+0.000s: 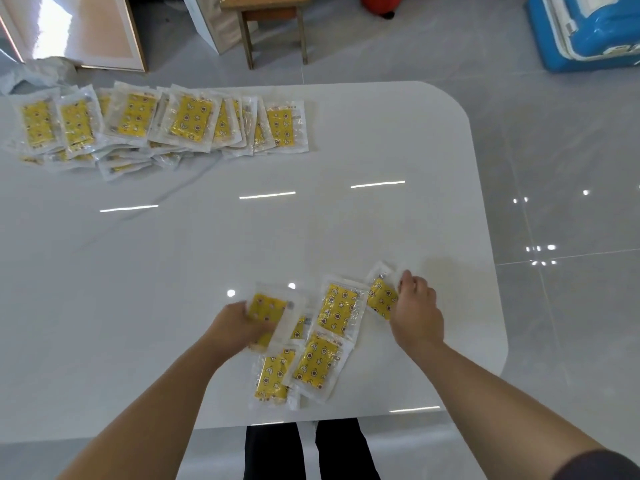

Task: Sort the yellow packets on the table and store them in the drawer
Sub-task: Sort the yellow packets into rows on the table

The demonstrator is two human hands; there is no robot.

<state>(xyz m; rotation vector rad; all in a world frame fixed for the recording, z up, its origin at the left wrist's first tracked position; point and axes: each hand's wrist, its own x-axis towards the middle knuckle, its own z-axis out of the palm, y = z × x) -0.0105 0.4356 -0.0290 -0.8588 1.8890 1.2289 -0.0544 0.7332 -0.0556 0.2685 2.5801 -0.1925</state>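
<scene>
Several yellow packets in clear wrappers lie near the front edge of the white table (pixel 381 140). My left hand (pixel 239 325) grips one yellow packet (pixel 268 308) at its left end, a little blurred. My right hand (pixel 417 311) pinches another packet (pixel 381 299) at its right side. Between the hands lies an upright packet (pixel 337 308), and below it two more, one (pixel 317 363) overlapping the other (pixel 273 375). A big overlapping row of the same packets (pixel 156 123) lies at the table's far left. No drawer is in view.
The table's rounded right edge (pixel 485 209) drops to a glossy grey tile floor. Beyond the far edge stand a wooden stool (pixel 273 26), a framed panel (pixel 86 32) leaning at the left and a blue and white case (pixel 588 32) at the right. Crumpled plastic (pixel 38 76) lies at far left.
</scene>
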